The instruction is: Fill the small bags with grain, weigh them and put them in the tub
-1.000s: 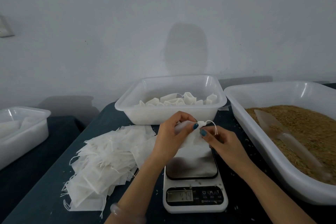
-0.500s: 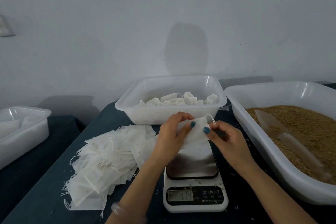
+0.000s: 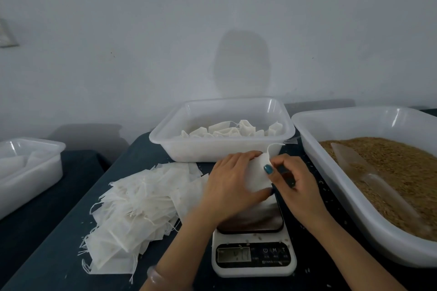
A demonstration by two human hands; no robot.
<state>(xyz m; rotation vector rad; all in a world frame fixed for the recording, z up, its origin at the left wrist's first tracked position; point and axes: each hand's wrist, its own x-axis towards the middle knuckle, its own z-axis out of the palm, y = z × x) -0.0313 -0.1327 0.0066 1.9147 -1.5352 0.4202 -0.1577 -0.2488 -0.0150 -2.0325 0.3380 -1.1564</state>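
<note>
While the scale (image 3: pixel 254 260) is sitting nearest on the dark table (image 3: pixel 59 243), its display too blurred to read, both hands are working just over its glossy plate. The left hand (image 3: pixel 231 184) is curling its fingers (image 3: pixel 246 156) round a small white bag (image 3: pixel 257 177). The right hand (image 3: pixel 295 186) is pinching the bag's top, right by the thin drawstring (image 3: pixel 272 149) that is looping up free.

Whether grain is inside, I cannot tell. If it is, a tilt or a slackening pinch is risking a spill onto the plate and a false weight. Stray kernels are already lying about.

To the left, the empty bags (image 3: pixel 142 208) are fanning out, flat, papery squares with strings tangling, so one snagged string is threatening to drag several along.

To the right, the grain tub (image 3: pixel 314 156), rigid milky plastic, is holding tan grain (image 3: pixel 390 168) with a clear scoop (image 3: pixel 369 172) lying on it.

Beyond the hands, the round-cornered tub (image 3: pixel 220 146) is holding plump filled bags.
</note>
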